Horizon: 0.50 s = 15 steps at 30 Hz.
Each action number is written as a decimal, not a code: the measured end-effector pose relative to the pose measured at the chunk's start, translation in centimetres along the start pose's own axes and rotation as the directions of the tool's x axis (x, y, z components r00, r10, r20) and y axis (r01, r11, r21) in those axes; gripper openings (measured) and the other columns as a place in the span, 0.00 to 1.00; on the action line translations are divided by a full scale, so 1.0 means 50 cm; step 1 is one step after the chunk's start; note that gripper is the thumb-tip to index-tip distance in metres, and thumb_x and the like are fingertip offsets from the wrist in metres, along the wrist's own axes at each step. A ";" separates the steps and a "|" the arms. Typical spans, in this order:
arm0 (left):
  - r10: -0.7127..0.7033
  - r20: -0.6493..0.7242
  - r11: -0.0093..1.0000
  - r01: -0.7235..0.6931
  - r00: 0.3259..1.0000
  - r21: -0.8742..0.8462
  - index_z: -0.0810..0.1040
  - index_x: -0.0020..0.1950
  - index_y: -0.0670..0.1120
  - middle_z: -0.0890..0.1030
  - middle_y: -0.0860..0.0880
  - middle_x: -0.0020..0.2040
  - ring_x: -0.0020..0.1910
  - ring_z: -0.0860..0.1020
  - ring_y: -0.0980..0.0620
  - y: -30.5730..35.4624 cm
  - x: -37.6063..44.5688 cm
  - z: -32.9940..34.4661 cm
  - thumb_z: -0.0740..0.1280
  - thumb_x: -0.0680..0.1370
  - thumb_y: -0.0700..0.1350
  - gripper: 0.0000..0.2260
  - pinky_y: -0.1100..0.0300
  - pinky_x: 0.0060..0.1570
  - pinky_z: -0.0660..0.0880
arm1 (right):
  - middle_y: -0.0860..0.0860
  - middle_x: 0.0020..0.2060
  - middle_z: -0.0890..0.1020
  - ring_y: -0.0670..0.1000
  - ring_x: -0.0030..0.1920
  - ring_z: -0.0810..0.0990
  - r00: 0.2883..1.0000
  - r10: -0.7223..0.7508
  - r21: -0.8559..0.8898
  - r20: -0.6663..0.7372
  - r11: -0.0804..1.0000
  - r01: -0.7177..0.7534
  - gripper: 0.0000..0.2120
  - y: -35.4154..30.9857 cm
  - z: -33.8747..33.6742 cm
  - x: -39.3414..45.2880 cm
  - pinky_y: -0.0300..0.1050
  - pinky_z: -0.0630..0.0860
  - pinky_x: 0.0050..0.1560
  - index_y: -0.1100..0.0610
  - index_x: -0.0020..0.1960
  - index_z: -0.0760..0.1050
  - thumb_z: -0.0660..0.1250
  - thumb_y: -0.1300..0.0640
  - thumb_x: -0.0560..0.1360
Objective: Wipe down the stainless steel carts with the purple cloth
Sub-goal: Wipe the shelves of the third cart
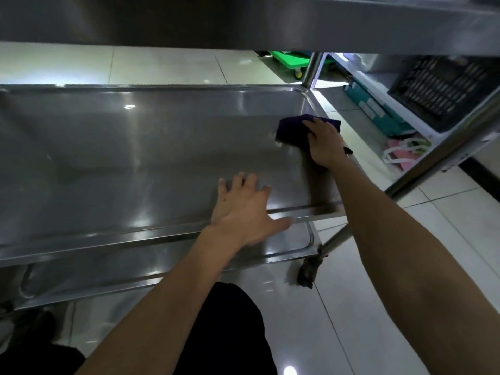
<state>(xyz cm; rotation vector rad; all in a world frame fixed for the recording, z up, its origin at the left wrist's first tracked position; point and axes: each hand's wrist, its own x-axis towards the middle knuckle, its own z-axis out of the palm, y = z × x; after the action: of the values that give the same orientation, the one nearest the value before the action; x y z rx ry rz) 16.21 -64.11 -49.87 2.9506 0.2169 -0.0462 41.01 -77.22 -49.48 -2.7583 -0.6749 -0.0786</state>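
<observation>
Pressing purple cloth (295,131) on cart shelf (135,147) | right hand (323,143) | left hand (243,212) flat

The cart (135,158) shelf is smooth brushed steel with glossy glare spots. The cloth (292,131) at 2 o'clock looks soft, matt purple. Floor tiles (378,307) are glossy; the crate (443,90) is dark plastic lattice.
</observation>
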 end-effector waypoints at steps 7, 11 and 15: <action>0.014 -0.034 1.000 -0.015 0.999 -0.004 0.69 0.74 0.57 0.65 0.49 0.73 0.75 0.58 0.44 -0.007 0.001 0.009 0.59 0.68 0.78 0.40 0.35 0.74 0.54 | 0.51 0.75 0.68 0.57 0.75 0.65 0.999 -0.038 -0.007 0.021 0.999 0.038 0.20 0.013 -0.013 -0.071 0.56 0.60 0.76 0.50 0.76 0.67 0.54 0.56 0.84; 0.005 -0.038 1.000 -0.006 0.999 -0.023 0.71 0.73 0.58 0.66 0.50 0.73 0.74 0.60 0.45 -0.008 0.003 0.002 0.61 0.66 0.78 0.40 0.37 0.73 0.57 | 0.54 0.75 0.69 0.57 0.75 0.65 0.997 -0.073 0.006 0.026 0.997 0.073 0.20 0.029 -0.035 -0.170 0.52 0.58 0.77 0.52 0.75 0.69 0.56 0.59 0.84; 0.000 -0.056 0.999 -0.003 0.998 -0.051 0.72 0.72 0.57 0.67 0.51 0.73 0.73 0.61 0.46 -0.009 0.004 0.003 0.63 0.66 0.77 0.39 0.38 0.73 0.57 | 0.54 0.76 0.67 0.57 0.76 0.63 0.998 -0.037 0.044 0.051 0.998 0.035 0.20 0.030 -0.051 -0.268 0.52 0.55 0.78 0.53 0.75 0.69 0.55 0.60 0.84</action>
<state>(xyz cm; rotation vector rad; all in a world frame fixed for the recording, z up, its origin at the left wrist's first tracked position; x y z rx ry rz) 16.33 -63.69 -50.12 2.9031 0.2208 0.0416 29.87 -85.19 -49.09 -2.7154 -0.7316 -0.0011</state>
